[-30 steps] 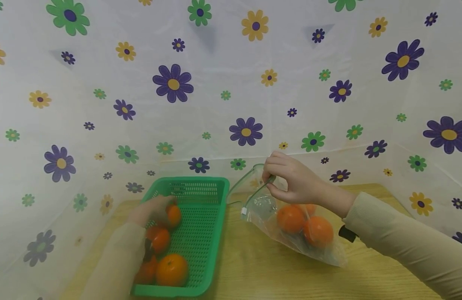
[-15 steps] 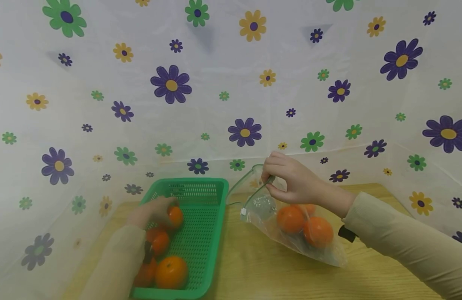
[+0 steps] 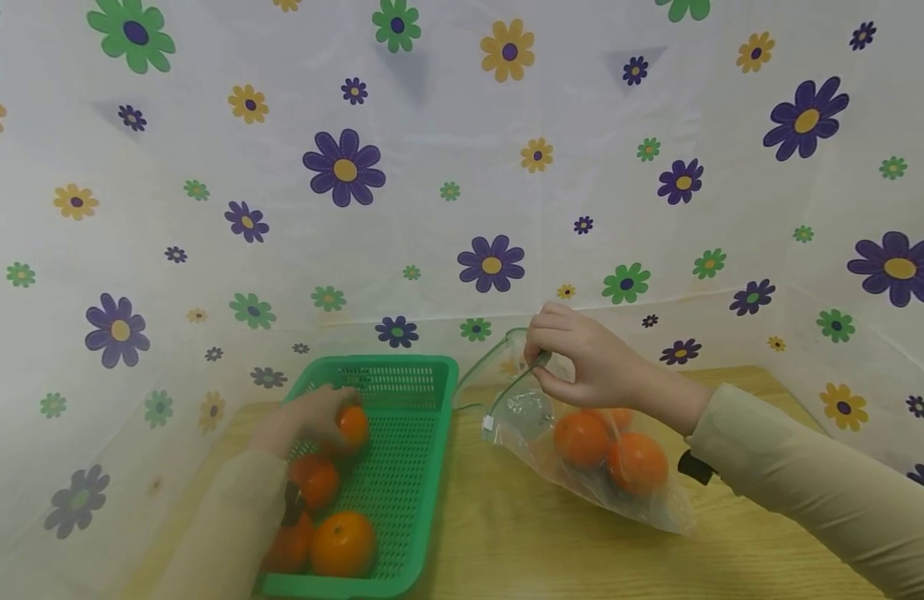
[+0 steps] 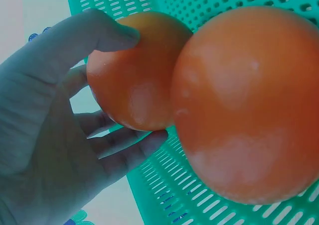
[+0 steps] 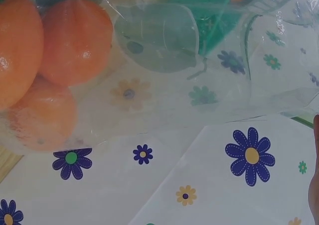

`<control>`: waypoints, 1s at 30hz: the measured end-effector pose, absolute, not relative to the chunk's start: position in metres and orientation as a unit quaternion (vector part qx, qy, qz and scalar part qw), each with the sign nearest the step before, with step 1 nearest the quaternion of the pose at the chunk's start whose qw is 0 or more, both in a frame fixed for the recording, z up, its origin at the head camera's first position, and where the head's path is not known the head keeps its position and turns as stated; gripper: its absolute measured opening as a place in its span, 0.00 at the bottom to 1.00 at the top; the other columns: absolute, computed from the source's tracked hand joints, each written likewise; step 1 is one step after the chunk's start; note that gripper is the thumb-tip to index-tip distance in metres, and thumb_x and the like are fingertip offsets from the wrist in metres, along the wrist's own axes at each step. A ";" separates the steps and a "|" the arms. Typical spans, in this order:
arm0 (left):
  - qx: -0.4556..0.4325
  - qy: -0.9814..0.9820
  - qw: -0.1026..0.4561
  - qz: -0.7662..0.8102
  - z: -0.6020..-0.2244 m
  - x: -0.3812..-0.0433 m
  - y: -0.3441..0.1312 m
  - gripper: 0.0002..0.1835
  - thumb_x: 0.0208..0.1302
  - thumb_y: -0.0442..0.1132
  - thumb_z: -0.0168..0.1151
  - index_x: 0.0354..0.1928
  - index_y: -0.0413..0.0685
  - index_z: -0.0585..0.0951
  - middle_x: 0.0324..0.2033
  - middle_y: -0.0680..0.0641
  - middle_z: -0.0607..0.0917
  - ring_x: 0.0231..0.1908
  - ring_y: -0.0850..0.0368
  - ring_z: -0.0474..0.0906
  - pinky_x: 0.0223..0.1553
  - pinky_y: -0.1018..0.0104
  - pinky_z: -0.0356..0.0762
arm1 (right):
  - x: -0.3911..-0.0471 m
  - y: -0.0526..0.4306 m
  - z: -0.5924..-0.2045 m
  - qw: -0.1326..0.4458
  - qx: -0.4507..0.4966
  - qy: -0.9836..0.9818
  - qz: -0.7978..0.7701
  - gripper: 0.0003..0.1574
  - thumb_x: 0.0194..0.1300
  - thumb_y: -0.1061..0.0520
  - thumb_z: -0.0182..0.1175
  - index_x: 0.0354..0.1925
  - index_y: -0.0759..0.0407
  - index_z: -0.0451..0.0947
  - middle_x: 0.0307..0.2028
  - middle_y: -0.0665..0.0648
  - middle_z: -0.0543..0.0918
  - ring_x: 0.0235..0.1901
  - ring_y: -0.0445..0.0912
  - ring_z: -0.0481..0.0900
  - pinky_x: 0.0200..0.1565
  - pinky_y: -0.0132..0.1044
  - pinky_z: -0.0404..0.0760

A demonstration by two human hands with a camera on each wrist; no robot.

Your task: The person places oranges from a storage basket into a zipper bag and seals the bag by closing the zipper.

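Leftmost, the left hand [image 3: 307, 419] has its grip curled round an orange [image 3: 352, 427] inside the green basket [image 3: 435, 492], towards the back; three more oranges [image 3: 345, 544] lie nearer the front. Just beside it on the wooden counter [image 3: 491, 542] rests a clear bag [image 3: 532, 454] containing three oranges [image 3: 581, 437], its open green-edged mouth [image 3: 512, 392] pinched by the right hand [image 3: 585, 354].

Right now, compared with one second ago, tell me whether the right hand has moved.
No: in the head view, the right hand shows no visible shift against the nearest purple printed flower up and left of it.
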State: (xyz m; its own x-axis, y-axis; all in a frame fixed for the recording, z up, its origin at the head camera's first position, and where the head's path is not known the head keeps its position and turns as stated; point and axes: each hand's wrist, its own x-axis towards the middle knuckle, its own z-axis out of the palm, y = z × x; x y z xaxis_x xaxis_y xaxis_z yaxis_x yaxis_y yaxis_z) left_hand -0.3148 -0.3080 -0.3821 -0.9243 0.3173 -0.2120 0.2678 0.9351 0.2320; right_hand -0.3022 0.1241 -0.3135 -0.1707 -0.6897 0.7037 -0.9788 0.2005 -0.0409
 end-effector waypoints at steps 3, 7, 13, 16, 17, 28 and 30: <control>0.160 0.976 0.114 0.097 -0.385 -0.317 -0.310 0.38 0.44 0.42 0.76 0.62 0.46 0.78 0.50 0.34 0.80 0.46 0.42 0.79 0.50 0.42 0.85 | -0.302 0.123 -0.313 0.284 0.581 -0.719 0.256 0.10 0.57 0.68 0.66 0.36 0.57 0.80 0.32 0.50 0.80 0.39 0.43 0.72 0.40 0.34 0.78; 0.162 0.976 0.112 0.096 -0.384 -0.316 -0.308 0.39 0.44 0.41 0.76 0.64 0.45 0.77 0.51 0.33 0.80 0.44 0.44 0.79 0.47 0.46 0.85 | -0.301 0.123 -0.313 0.285 0.581 -0.718 0.255 0.10 0.56 0.68 0.66 0.35 0.57 0.80 0.32 0.50 0.80 0.38 0.43 0.73 0.40 0.34 0.78; 0.157 0.976 0.116 0.096 -0.380 -0.314 -0.301 0.40 0.44 0.39 0.77 0.64 0.46 0.78 0.52 0.35 0.79 0.44 0.45 0.78 0.44 0.50 0.84 | -0.300 0.123 -0.313 0.282 0.579 -0.722 0.255 0.10 0.56 0.68 0.66 0.35 0.56 0.80 0.32 0.50 0.81 0.39 0.43 0.73 0.41 0.34 0.79; 0.156 0.977 0.117 0.092 -0.381 -0.314 -0.301 0.39 0.44 0.39 0.77 0.64 0.47 0.78 0.53 0.35 0.79 0.44 0.46 0.78 0.44 0.51 0.84 | -0.300 0.122 -0.313 0.280 0.578 -0.723 0.254 0.09 0.57 0.68 0.66 0.36 0.57 0.80 0.33 0.50 0.81 0.39 0.43 0.73 0.41 0.35 0.79; 0.154 0.977 0.117 0.092 -0.381 -0.314 -0.300 0.39 0.44 0.39 0.77 0.64 0.48 0.78 0.53 0.36 0.79 0.44 0.46 0.78 0.44 0.51 0.84 | -0.299 0.122 -0.313 0.279 0.578 -0.723 0.253 0.09 0.57 0.68 0.66 0.36 0.57 0.80 0.33 0.50 0.81 0.39 0.43 0.73 0.41 0.35 0.79; 0.188 0.973 0.089 0.097 -0.378 -0.312 -0.294 0.37 0.42 0.37 0.78 0.61 0.47 0.79 0.51 0.36 0.80 0.43 0.46 0.79 0.43 0.50 0.85 | -0.299 0.121 -0.313 0.282 0.583 -0.718 0.254 0.09 0.56 0.68 0.66 0.35 0.57 0.80 0.32 0.50 0.81 0.38 0.43 0.73 0.40 0.34 0.79; 0.197 0.973 0.079 0.095 -0.377 -0.311 -0.292 0.37 0.43 0.38 0.79 0.61 0.47 0.79 0.51 0.36 0.81 0.43 0.46 0.79 0.44 0.49 0.86 | -0.299 0.121 -0.313 0.283 0.582 -0.719 0.254 0.09 0.56 0.68 0.67 0.35 0.57 0.80 0.32 0.50 0.81 0.38 0.43 0.73 0.40 0.34 0.79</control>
State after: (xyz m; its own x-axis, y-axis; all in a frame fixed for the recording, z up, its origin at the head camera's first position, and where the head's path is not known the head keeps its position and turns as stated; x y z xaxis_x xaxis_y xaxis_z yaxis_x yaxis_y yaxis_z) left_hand -0.3113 -0.2920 -0.3770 -0.9099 0.3985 -0.1153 0.3686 0.9041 0.2161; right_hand -0.2994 0.1208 -0.3131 -0.1631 -0.6934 0.7018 -0.9803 0.1941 -0.0360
